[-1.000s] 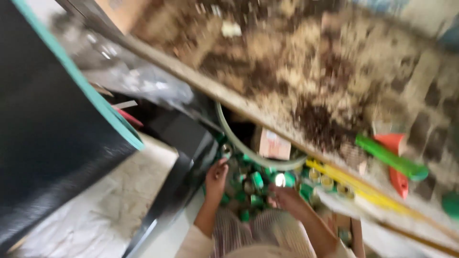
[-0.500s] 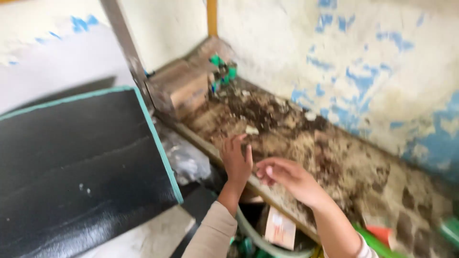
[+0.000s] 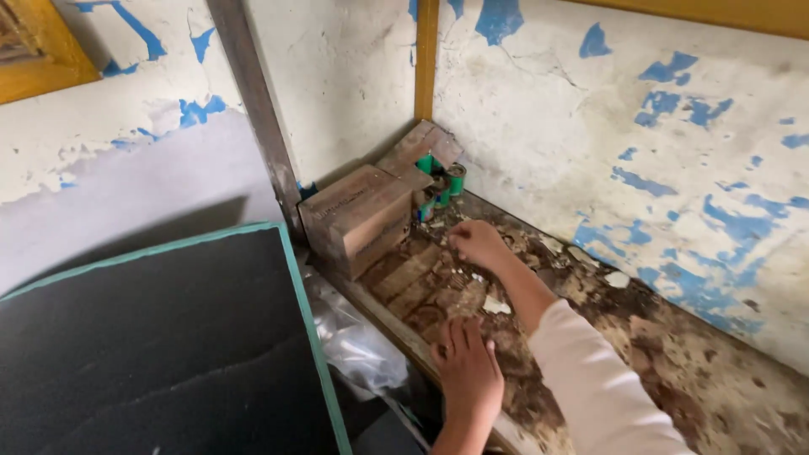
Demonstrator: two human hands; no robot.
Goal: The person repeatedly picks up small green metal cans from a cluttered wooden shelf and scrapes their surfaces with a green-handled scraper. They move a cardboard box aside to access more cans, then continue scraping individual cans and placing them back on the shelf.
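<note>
Both hands moved: right hand [image 3: 477,243] now nearer green fittings [image 3: 442,179], left hand [image 3: 468,371] flat on shelf [image 3: 674,371]

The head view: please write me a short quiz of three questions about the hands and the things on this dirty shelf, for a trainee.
1. True or false: the right hand reaches toward the green fittings in the corner.
2. Where is the left hand resting?
A. on the wooden block
B. flat on the front edge of the shelf
C. on the black panel
3. Fill in: the wooden block stands on the shelf next to a dark upright ____.

Key:
1. True; the hand is near them, not yet touching.
2. B
3. post
</note>
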